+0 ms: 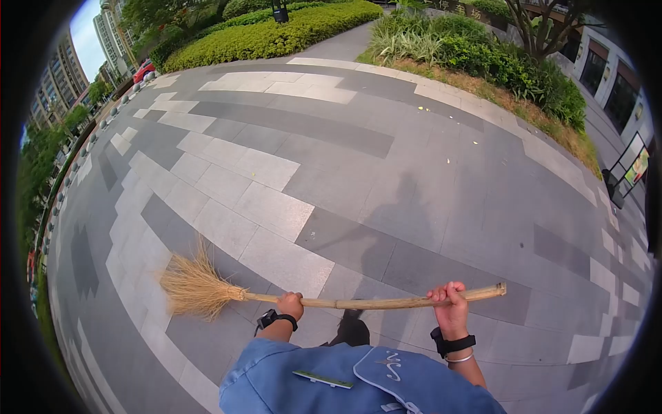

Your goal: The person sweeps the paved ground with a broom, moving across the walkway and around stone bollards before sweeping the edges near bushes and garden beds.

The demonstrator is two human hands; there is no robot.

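Note:
A straw broom with a long wooden handle [386,303] is held crosswise in front of my body, its bristles [196,284] fanned out to the left. My left hand [290,305] is wrapped round the handle close to the bristle head. Near the handle's right end, my right hand [451,303] grips it with the fingers curled over. Black bands are on both wrists, and the right one also has a light bracelet. The broom hangs over the grey paving [345,241].
Small yellow leaves [424,109] are scattered on the paving ahead. Hedges [276,34] and a planted bed [483,58] border it at the back. A sign stand [629,169] stands at the right. Round bollards [103,125] line the left edge, with a red car [143,70] beyond.

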